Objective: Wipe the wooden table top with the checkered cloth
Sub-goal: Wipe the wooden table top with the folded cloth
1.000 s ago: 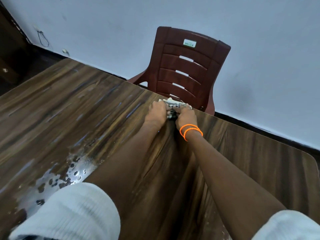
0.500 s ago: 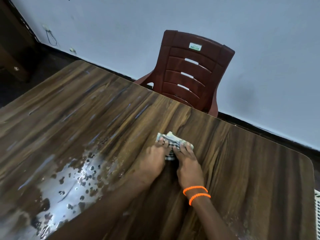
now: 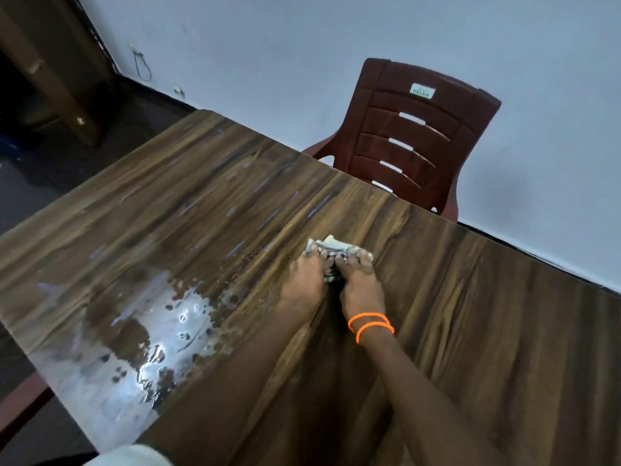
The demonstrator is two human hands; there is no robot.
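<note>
A person leans over a dark wood-grain tabletop (image 3: 437,314), seen from a camera on their head. Both hands press side by side on a bunched checkered cloth (image 3: 336,247) near the middle of the tabletop. The left hand (image 3: 307,280) and right hand (image 3: 359,284) lie palm down and touching, fingers (image 3: 353,260) curled over the cloth, pinning it flat rather than lifting it. The right wrist wears two orange bands (image 3: 371,326). A brown plastic chair (image 3: 413,136) stands at the far edge, against a pale wall.

The wiping stroke appears to be under way. The wood around and right of the hands looks dry, while a shiny wet patch (image 3: 141,338) with beaded drops spreads over the near left part, and thin streaks run across the far left. The next move likely calls for sliding the cloth left into that puddle, pressing firmly.
</note>
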